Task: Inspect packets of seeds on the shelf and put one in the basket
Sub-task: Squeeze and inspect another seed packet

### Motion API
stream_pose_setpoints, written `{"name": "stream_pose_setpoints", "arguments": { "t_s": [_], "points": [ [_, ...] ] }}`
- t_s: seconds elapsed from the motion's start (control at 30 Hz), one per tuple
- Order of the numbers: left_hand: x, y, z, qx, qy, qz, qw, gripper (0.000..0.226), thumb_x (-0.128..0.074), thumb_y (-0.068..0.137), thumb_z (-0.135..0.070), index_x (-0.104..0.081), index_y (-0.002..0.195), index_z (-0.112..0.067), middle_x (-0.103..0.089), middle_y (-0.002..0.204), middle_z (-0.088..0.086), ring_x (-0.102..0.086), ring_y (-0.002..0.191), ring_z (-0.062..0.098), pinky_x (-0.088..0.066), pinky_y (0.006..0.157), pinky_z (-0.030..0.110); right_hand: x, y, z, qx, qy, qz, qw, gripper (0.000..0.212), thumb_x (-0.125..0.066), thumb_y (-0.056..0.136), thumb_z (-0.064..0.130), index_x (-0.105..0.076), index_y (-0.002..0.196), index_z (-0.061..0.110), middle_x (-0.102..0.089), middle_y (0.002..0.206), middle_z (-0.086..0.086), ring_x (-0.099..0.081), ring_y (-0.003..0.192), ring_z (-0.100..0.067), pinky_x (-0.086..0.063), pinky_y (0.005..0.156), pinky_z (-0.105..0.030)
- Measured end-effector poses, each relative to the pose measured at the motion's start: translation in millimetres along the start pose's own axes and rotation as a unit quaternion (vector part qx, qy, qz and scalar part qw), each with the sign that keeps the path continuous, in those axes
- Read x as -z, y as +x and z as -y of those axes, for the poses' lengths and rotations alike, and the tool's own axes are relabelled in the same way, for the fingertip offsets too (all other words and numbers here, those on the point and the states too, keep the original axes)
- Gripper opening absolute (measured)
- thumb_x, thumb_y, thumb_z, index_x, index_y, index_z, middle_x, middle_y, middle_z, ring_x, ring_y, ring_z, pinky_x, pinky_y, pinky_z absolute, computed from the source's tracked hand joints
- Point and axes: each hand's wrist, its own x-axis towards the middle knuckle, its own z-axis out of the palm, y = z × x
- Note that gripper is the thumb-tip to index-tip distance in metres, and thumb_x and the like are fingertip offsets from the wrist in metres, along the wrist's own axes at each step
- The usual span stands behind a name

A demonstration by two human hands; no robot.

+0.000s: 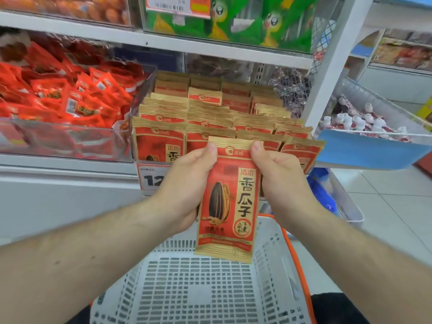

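A red and tan seed packet (230, 202) with a large sunflower seed printed on it hangs upright in front of me, its face toward the camera. My left hand (187, 183) grips its left edge, thumb near the top corner. My right hand (280, 181) grips its right edge the same way. The packet's lower end hangs over the white plastic basket (268, 265), which sits low in front of me. Behind the hands, several rows of the same packets (210, 113) stand in a shelf tray.
A clear bin of small red packets (65, 99) sits left of the seed tray. Green snack bags (245, 19) fill the shelf above. A tilted blue-fronted bin of small white items (364, 127) hangs at the right. A price tag (152, 178) is on the shelf edge. The tiled floor lies right.
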Motion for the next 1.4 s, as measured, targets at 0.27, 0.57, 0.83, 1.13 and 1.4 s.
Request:
{"name": "stream_pose_setpoints", "arguments": {
  "t_s": [0.27,0.57,0.83,1.13,1.4],
  "points": [
    [-0.6,4.1,6.9,-0.007,-0.023,-0.01,1.0,0.037,-0.041,0.104,-0.034,-0.068,0.113,-0.01,-0.076,0.099,0.013,-0.075,0.09,0.029,-0.062,0.074,0.041,8.0,2.1,-0.1,-0.027,-0.005,0.044,0.999,0.063,-0.047,0.099,0.046,-0.063,0.095,-0.015,-0.071,0.085,-0.027,-0.067,0.076,-0.042,-0.054,0.072,-0.045],
    [0.7,7.6,2.0,-0.024,-0.014,-0.046,0.999,0.035,-0.043,0.105,-0.035,-0.069,0.106,-0.011,-0.076,0.095,0.014,-0.075,0.082,0.029,-0.061,0.068,0.041,15.4,-8.6,-4.1,-0.039,-0.078,0.136,0.987,0.056,-0.044,0.102,0.036,-0.064,0.082,-0.012,-0.072,0.07,-0.012,-0.059,0.057,-0.022,-0.049,0.056,-0.033],
    [-2.8,5.2,-0.8,-0.017,-0.024,-0.077,0.997,0.035,-0.043,0.105,-0.036,-0.067,0.106,-0.01,-0.077,0.088,0.013,-0.075,0.074,0.026,-0.061,0.06,0.039,18.7,-14.4,-4.9,-0.092,-0.069,0.204,0.972,0.058,-0.045,0.096,0.046,-0.07,0.086,-0.006,-0.074,0.08,-0.018,-0.061,0.066,-0.03,-0.051,0.055,-0.031],
    [-3.1,-1.9,-1.9,0.01,-0.027,-0.103,0.994,0.036,-0.043,0.104,-0.039,-0.067,0.108,-0.012,-0.077,0.09,0.014,-0.075,0.075,0.029,-0.061,0.06,0.043,22.7,-20.0,-3.3,-0.094,-0.06,0.265,0.958,0.058,-0.049,0.084,0.046,-0.068,0.092,-0.007,-0.074,0.084,-0.019,-0.062,0.07,-0.033,-0.054,0.055,-0.029],
    [-4.1,-5.1,-5.8,0.017,-0.042,-0.13,0.991,0.035,-0.043,0.105,-0.039,-0.067,0.108,-0.013,-0.076,0.088,0.015,-0.074,0.076,0.034,-0.059,0.061,0.049,26.3,-25.6,-1.1,-0.097,-0.039,0.311,0.945,0.041,-0.055,0.084,0.031,-0.063,0.106,-0.002,-0.075,0.085,-0.017,-0.067,0.062,-0.024,-0.058,0.052,-0.027]
  ]
}}
